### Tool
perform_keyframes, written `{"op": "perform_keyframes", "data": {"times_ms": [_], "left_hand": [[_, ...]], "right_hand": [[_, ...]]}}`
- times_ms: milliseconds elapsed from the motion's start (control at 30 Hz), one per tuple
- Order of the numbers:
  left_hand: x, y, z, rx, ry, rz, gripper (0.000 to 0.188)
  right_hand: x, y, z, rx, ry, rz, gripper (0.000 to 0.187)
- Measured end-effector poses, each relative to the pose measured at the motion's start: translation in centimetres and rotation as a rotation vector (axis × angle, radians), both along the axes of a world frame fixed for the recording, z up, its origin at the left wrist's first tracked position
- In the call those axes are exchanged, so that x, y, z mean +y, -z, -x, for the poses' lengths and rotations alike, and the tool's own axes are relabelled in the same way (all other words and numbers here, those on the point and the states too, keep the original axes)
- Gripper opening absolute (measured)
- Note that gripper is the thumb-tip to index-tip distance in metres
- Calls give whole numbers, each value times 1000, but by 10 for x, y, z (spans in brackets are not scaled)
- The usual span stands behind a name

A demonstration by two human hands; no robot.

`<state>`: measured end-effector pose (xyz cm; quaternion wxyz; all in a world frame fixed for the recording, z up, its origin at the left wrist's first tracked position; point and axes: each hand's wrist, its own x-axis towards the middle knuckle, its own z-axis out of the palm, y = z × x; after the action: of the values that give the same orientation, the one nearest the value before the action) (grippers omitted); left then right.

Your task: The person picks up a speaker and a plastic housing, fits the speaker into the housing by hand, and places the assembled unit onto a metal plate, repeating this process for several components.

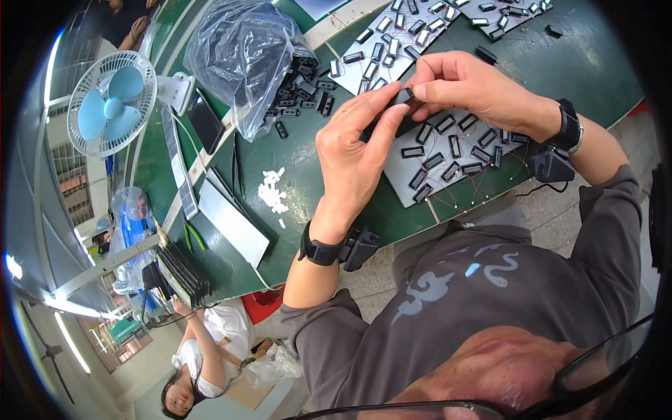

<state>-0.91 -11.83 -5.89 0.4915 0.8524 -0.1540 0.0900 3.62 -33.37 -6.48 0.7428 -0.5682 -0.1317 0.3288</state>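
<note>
A green-topped table [301, 203] carries a clear plastic bag [241, 59], with small black casings [306, 88] heaped at the bag's right side and a dark phone-like slab [206, 120] just left of it. Nearer the wearer than the bag lie a scatter of white bits [271, 192], dark tweezers [236, 164], a pale flat plate [233, 222] and, farther left of the bag, a green-handled tool [194, 236]. Right of the bag rest three white boards [404, 180] set with small framed parts, and, well apart from it, a loose black piece [485, 54].
</note>
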Motion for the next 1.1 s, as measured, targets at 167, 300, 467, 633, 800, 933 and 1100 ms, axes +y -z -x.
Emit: {"op": "perform_keyframes", "data": {"times_ms": [167,300,467,633,800,933,1100], "left_hand": [[0,1,0,101,20,70,26],[0,3,0,130,20,85,25],[0,2,1,154,-4,92,25],[3,5,-1,23,15,1,24],[3,1,1,29,19,-27,24],[2,0,1,-33,22,-53,22],[3,2,0,-299,30,-233,23]], "right_hand": [[0,-2,1,59,-16,-25,19],[0,-4,1,62,-25,-19,20],[-1,3,-1,9,-23,39,20],[0,3,-1,-26,-27,43,19],[1,3,-1,-40,-32,53,19],[1,-2,0,-17,-39,34,20],[4,-4,2,-93,-83,109,20]]}}
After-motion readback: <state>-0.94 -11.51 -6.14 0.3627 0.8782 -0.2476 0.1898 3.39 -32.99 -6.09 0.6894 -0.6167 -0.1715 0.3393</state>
